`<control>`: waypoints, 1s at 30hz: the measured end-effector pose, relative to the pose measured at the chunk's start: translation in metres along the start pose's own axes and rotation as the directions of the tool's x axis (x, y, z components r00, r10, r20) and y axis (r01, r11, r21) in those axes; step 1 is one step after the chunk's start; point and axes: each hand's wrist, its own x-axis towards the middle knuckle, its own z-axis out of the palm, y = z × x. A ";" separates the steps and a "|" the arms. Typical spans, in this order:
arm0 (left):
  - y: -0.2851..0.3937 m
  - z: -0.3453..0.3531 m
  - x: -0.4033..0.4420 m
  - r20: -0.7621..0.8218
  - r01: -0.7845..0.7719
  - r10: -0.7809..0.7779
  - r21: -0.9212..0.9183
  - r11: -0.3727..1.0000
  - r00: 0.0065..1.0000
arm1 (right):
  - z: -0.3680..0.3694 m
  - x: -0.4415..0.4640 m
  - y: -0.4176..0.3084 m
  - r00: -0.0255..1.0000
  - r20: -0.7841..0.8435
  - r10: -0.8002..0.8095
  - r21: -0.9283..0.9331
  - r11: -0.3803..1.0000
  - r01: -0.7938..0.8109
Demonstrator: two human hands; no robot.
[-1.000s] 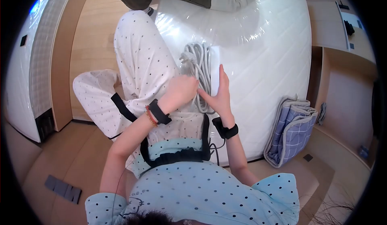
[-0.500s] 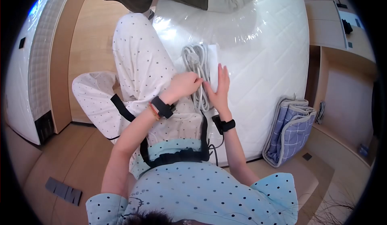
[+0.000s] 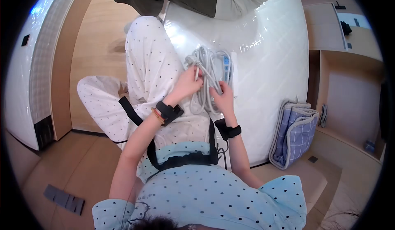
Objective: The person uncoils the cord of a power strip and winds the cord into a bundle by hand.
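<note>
One coiled grey cable (image 3: 207,65) over the plastic-wrapped mattress (image 3: 271,61), pinched near its plug (image 3: 191,60) by the left hand (image 3: 187,84) and at its loops by the right hand (image 3: 224,101), blue-socketed power strip (image 3: 226,61) partly exposed alongside.

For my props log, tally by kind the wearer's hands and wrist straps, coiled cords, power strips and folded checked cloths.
Hands (left hand, right hand): 2
Black wrist straps: 2
Coiled cord: 1
Power strip: 1
Folded checked cloth: 1
Total: 7
</note>
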 end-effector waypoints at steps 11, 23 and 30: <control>0.019 -0.021 -0.004 0.118 -0.030 0.133 -0.628 0.778 0.984 | -0.075 -0.005 -0.027 0.774 -0.551 -0.311 -0.018 0.932 0.361; 0.057 -0.009 -0.038 -0.057 -0.378 0.430 0.384 0.842 0.901 | -0.101 -0.057 -0.081 0.872 -0.479 -0.105 0.682 0.581 0.444; 0.041 0.032 -0.019 0.257 0.340 -0.269 -0.294 0.893 0.928 | -0.087 -0.066 -0.100 0.884 -0.160 -0.440 0.973 0.078 0.215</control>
